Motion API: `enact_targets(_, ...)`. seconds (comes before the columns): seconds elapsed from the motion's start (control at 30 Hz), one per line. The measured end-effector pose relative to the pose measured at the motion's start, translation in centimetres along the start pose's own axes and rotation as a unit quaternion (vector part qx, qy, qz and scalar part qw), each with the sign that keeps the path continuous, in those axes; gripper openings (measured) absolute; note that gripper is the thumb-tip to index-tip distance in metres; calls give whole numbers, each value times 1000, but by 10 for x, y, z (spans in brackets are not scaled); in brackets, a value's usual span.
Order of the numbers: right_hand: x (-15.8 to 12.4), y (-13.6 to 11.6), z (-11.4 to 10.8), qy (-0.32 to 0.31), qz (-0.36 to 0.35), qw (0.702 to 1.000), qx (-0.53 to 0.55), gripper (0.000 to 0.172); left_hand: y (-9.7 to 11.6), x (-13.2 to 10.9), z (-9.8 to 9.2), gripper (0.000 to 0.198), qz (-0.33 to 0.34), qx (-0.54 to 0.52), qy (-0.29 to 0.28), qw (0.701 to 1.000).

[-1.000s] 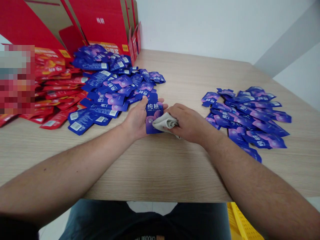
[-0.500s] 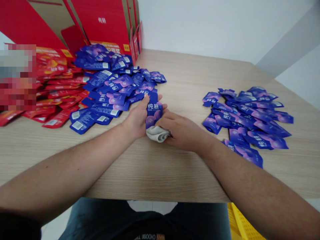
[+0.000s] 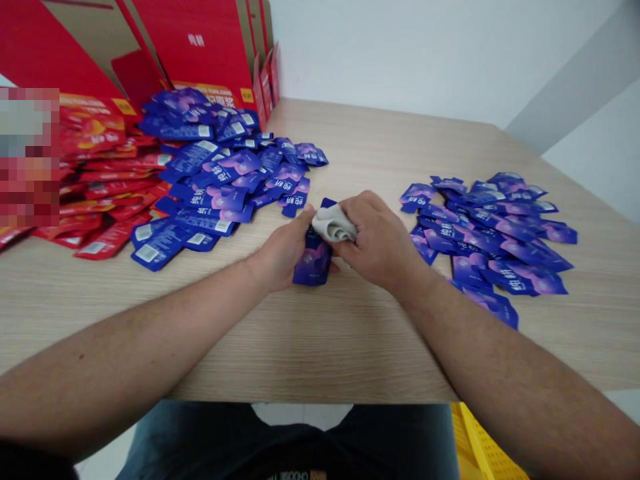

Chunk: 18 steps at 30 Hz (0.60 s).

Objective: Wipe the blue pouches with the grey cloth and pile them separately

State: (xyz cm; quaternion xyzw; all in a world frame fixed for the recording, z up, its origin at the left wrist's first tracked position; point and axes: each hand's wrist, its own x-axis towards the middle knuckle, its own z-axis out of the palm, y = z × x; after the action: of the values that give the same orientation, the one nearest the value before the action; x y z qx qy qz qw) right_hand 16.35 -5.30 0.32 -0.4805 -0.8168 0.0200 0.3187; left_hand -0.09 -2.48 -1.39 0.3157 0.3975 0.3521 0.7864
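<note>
Grey cloth has shifted up 1 blue sachet; left hand grips sachet, right hand pinches cloth.

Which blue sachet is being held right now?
The blue sachet gripped in the left hand, with the grey cloth in the right hand pressed on its upper end. The others lie loose in the left pile and right pile.

We have free wood on the table nearer us than our left hand and right hand, and a free lane up past them to the wall; left sachets and right sachets stand either side, red sachets further left
</note>
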Motion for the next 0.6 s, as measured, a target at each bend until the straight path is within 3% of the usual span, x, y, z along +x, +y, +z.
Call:
enact_targets(0.1,-4,-12,5,-105,-71,991,41,26,9,-2,1,52,3,-51,-29,998)
enact_targets(0.17,-5,-12,4,-119,-90,987,54,29,13,-2,0,52,0,-64,-35,997)
enact_targets(0.43,6,17,-8,26,-3,1000,0,14,11,6,-5,14,-17,-44,22,999)
enact_targets(0.53,8,21,-15,50,41,997,-30,16,6,8,-4,5,21,-31,14,999)
enact_targets(0.6,9,23,-21,74,70,994,-50,16,2,11,-4,9,49,-2,7,999)
